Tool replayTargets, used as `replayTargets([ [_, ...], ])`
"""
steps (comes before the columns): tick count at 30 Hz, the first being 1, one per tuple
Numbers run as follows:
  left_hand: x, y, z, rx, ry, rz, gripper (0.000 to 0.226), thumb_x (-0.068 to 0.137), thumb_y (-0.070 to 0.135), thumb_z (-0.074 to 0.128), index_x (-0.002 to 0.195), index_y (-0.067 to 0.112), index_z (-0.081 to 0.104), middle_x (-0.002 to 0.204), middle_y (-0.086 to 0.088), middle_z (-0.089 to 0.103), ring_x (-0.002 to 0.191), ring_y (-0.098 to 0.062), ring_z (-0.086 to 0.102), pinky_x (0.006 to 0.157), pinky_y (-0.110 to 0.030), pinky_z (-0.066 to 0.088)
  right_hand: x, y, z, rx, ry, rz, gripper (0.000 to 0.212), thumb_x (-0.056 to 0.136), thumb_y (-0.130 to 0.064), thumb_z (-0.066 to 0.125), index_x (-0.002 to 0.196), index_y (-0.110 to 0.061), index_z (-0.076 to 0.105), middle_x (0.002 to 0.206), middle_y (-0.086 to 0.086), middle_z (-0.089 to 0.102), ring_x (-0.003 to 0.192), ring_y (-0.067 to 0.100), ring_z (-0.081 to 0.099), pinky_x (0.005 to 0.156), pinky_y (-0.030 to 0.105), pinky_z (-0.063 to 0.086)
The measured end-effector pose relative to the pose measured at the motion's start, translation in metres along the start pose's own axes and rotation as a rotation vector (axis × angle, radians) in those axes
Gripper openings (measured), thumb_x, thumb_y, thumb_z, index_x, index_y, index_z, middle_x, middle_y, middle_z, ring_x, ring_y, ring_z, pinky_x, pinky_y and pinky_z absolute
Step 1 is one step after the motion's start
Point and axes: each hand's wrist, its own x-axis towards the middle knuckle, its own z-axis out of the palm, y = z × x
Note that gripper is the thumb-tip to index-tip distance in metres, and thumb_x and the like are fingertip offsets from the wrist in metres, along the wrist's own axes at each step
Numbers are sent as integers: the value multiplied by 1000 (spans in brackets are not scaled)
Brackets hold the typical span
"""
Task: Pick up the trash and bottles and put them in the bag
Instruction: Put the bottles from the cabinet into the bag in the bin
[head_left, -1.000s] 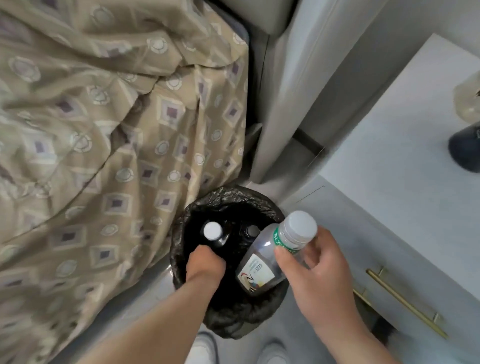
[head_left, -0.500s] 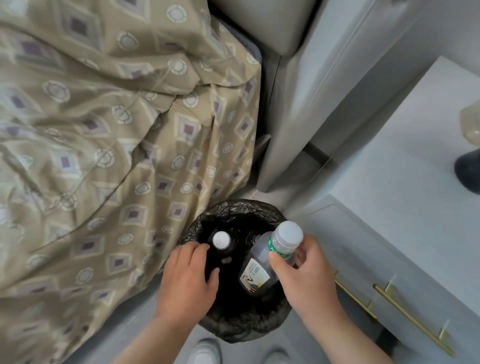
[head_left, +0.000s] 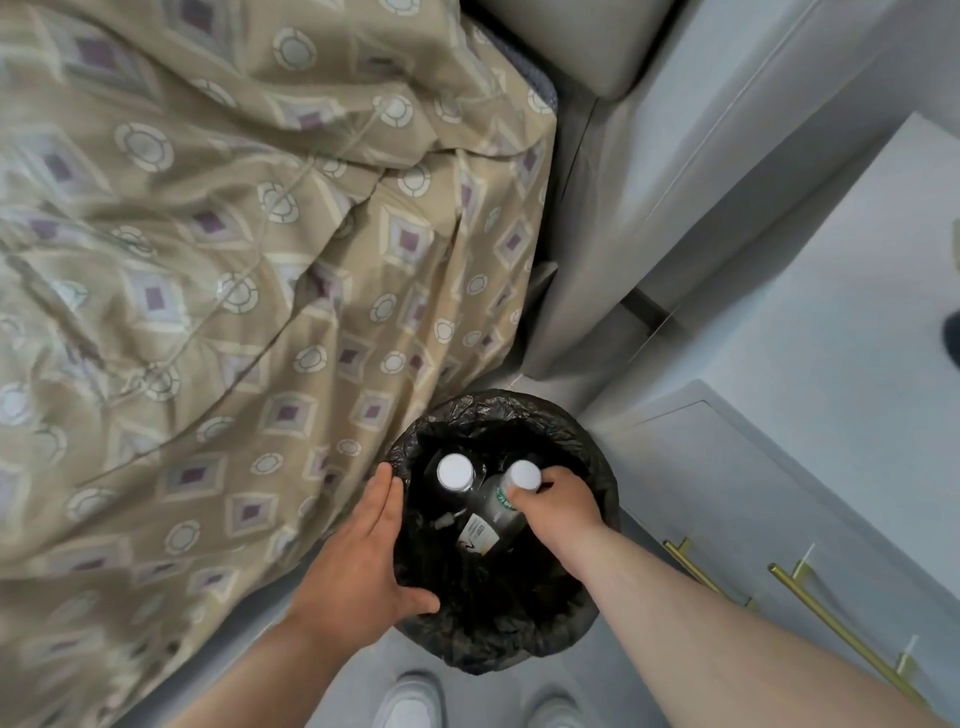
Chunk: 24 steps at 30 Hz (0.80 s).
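A round bin lined with a black trash bag (head_left: 576, 431) stands on the floor between the bed and a cabinet. Inside it a dark bottle with a white cap (head_left: 455, 472) stands upright. Beside that, a clear plastic bottle with a white cap and a label (head_left: 493, 512) leans in the bag, and my right hand (head_left: 558, 501) grips it by the neck, reaching down into the opening. My left hand (head_left: 363, 561) rests flat on the bag's left rim with straight fingers, its thumb hooked over the near edge.
A bed with a beige patterned quilt (head_left: 234, 286) fills the left. A grey nightstand with gold handles (head_left: 810, 587) is at the right, a dark object (head_left: 951, 338) on its top at the frame edge. My white shoes (head_left: 410, 701) stand below the bin.
My right hand has lowered the clear bottle from above the rim down into the bag. My left hand has come out of the bag and now rests on its left rim.
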Motion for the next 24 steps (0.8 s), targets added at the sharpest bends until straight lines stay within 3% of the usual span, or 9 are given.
replayTargets([
  [4, -1, 3, -2, -10, 18, 4, 128, 67, 58, 73, 149, 20, -18, 148, 15, -38, 136, 4, -16, 119, -26, 15, -22, -16, -8, 129, -9, 6, 44, 86, -26, 65, 125, -10, 53, 100, 1, 57, 85, 15, 53, 74, 29, 42],
  [6, -5, 6, -4, -2, -4, -3, 126, 69, 57, 73, 149, 20, -17, 146, 13, -40, 139, 0, -19, 120, -27, 13, -43, -23, -21, 96, -4, -33, 42, 88, -26, 61, 125, -9, 52, 112, 7, 61, 101, 22, 58, 86, 36, 46],
  [9, -13, 21, -15, -25, -35, -48, 120, 72, 57, 71, 149, 32, -17, 143, 10, -45, 148, -16, -7, 118, -32, 22, -82, -35, -51, 149, -14, -159, 40, 86, -33, 59, 125, -29, 52, 125, -5, 58, 117, 12, 54, 98, 32, 43],
  [12, -28, 55, -39, -74, -12, -47, 114, 71, 65, 66, 148, 37, -14, 142, 14, -40, 149, -23, 6, 115, -34, 29, -129, -50, -92, 307, -67, -249, 31, 82, -36, 59, 113, -35, 56, 118, -14, 62, 110, 1, 58, 101, 32, 46],
  [15, -45, 108, -67, -82, 160, 87, 111, 58, 81, 45, 151, 30, 11, 151, 12, -16, 147, -25, 18, 112, -38, 30, -173, -57, -133, 436, -65, -266, 26, 81, -41, 60, 106, -34, 62, 105, -14, 69, 99, -4, 63, 97, 29, 49],
  [19, -60, 187, -98, -172, 387, 258, 96, 62, 69, 45, 142, 18, 42, 154, 9, 19, 141, -18, 28, 108, -38, 28, -215, -58, -188, 604, 94, -276, 24, 70, -44, 60, 91, -36, 69, 94, -12, 72, 93, -1, 66, 93, 33, 53],
  [22, -64, 259, -122, -306, 450, 349, 88, 64, 64, 49, 138, 16, 47, 148, 11, 31, 137, -7, 29, 107, -39, 30, -244, -51, -235, 673, 295, -354, 18, 67, -39, 63, 82, -36, 73, 88, -5, 74, 86, 12, 69, 87, 40, 56],
  [24, -66, 312, -139, -365, 435, 455, 88, 65, 63, 52, 141, 21, 41, 145, 25, 28, 134, 9, 23, 107, -34, 30, -262, -42, -265, 732, 455, -402, 10, 71, -28, 66, 76, -31, 74, 83, 4, 74, 78, 20, 69, 77, 42, 58],
])
